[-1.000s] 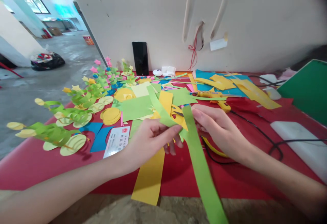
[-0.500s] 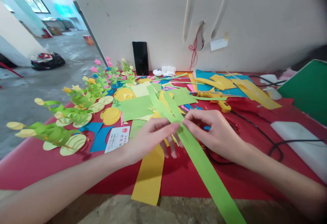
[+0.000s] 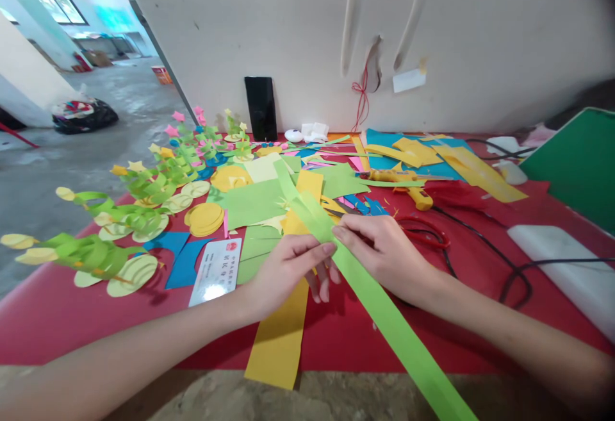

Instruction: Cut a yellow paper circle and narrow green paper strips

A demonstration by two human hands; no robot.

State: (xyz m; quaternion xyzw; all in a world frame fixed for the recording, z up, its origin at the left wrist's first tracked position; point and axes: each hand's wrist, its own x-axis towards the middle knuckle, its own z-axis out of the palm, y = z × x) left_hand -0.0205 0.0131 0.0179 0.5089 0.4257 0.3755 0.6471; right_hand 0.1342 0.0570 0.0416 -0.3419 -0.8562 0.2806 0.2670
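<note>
the left hand (image 3: 295, 273) and the right hand (image 3: 377, 248) meet near the centre of the frame, each pinching green paper strips (image 3: 384, 315) between thumb and fingers, the two thumb tips close together. the strips overlap just above the fingers; one end points to the upper centre, and a long length slants down past the bottom edge, right of centre. below the left hand a yellow paper strip (image 3: 276, 354) hangs over the front edge of the red tabletop (image 3: 346, 344). a white card (image 3: 218, 267) lies left of that hand, with yellow paper discs (image 3: 206, 219) above it and curled green paper plants (image 3: 96, 251) along the left side. right of centre, above the right hand, is a yellow glue gun (image 3: 420, 198). a black phone (image 3: 262, 110) leans upright against the pale panel (image 3: 288, 24) at upper centre.
</note>
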